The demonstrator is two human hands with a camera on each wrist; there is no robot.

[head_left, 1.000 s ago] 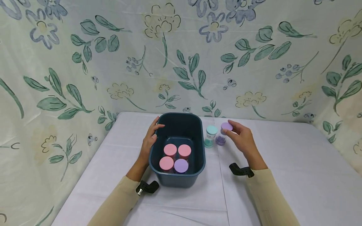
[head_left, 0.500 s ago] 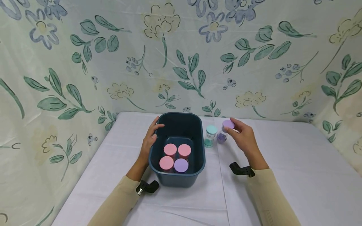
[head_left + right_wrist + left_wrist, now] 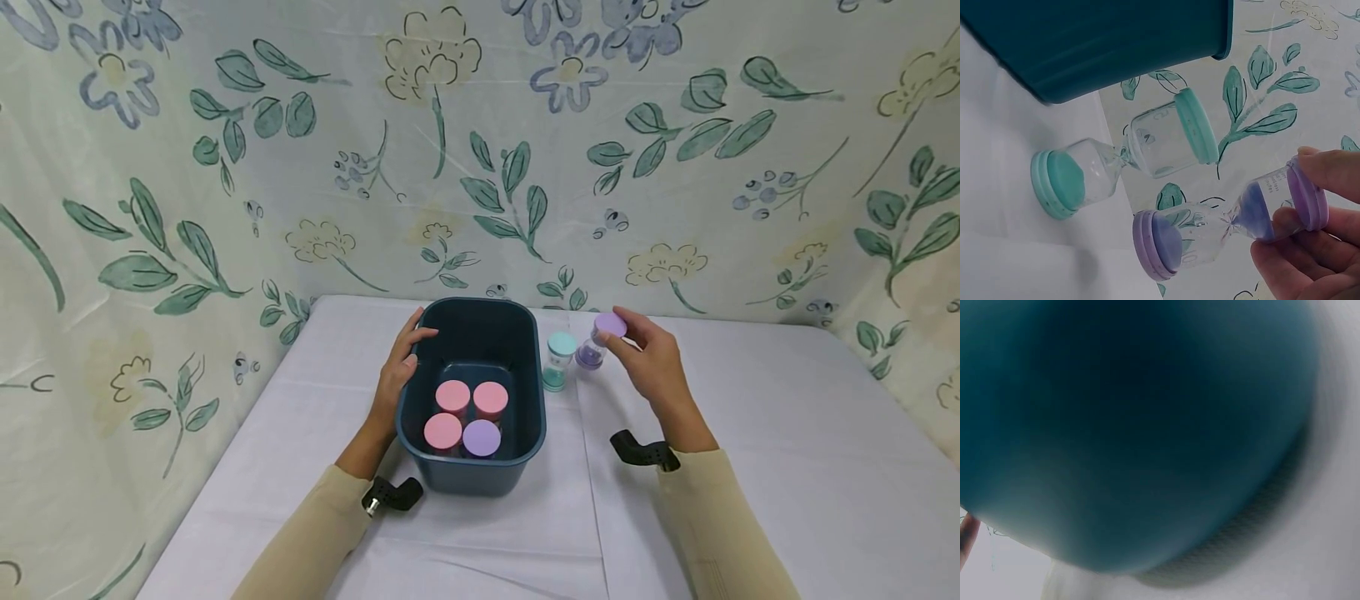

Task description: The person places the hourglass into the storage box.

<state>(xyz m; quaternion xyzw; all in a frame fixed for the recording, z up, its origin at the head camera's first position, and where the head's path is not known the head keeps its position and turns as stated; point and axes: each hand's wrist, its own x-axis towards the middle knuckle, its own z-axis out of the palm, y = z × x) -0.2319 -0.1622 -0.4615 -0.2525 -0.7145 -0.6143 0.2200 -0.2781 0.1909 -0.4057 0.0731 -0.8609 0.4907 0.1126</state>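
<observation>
My right hand pinches the purple lid end of an hourglass between thumb and fingers. The hourglass leans, its top toward my right hand, with purple sand in both bulbs. Its base looks slightly off the table, though contact is hard to judge. Just left of it, a teal hourglass stands upright on the table. My left hand holds the left rim of a dark blue bin, fingers over the edge. In the bin are three pink-topped pieces and a purple-topped one, bunched at the near end.
A white cloth covers the table. Behind it hangs a floral curtain, close to the table's back edge. The bin stands left of the two hourglasses, its right wall near the teal one.
My right hand has moved a little up and right, tilting and shifting the purple hourglass away from the teal one. The left hand and bin stay in place.
</observation>
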